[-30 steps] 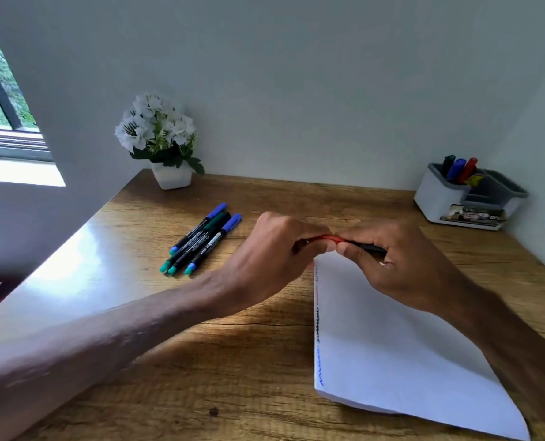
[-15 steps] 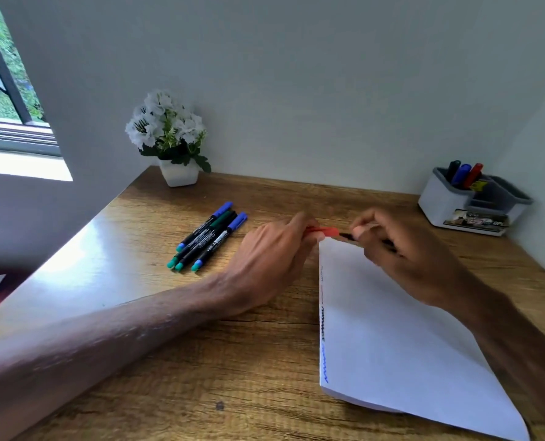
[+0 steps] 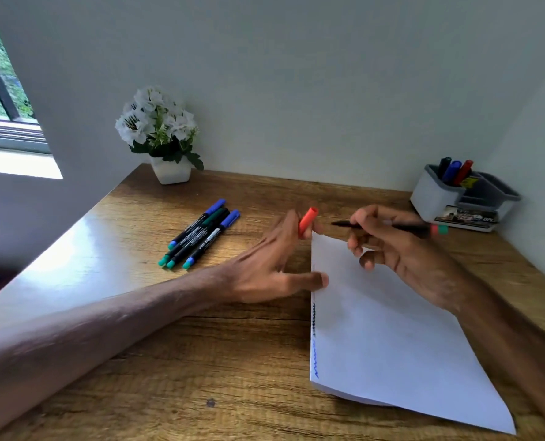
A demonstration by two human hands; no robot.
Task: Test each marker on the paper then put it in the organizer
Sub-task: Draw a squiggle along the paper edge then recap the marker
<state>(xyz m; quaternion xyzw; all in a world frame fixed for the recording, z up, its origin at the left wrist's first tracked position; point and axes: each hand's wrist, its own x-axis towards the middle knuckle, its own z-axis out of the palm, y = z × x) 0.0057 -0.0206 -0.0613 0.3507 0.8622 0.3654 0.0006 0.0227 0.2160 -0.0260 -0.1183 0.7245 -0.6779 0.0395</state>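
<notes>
Pinching red cap [image 3: 307, 221] in left hand [image 3: 265, 265] fingers [image 3: 288, 229], gripping uncapped marker [image 3: 411, 228] in right hand [image 3: 401, 253], risking dropping the loosely held cap.

Two bare arms in shot: behind the left grip [image 3: 265, 265] the left forearm [image 3: 105, 332] is uncovered all the way to the frame edge. It has fine hairs along its top, and tendon ridges run across the back of the grip just short of the knuckles. Behind the right grip [image 3: 401, 253] it's much the same, bare wrist and right forearm [image 3: 519, 345] out to the edge of the shot, but that side is smeared by blur, so finer detail is hard to make out.
</notes>
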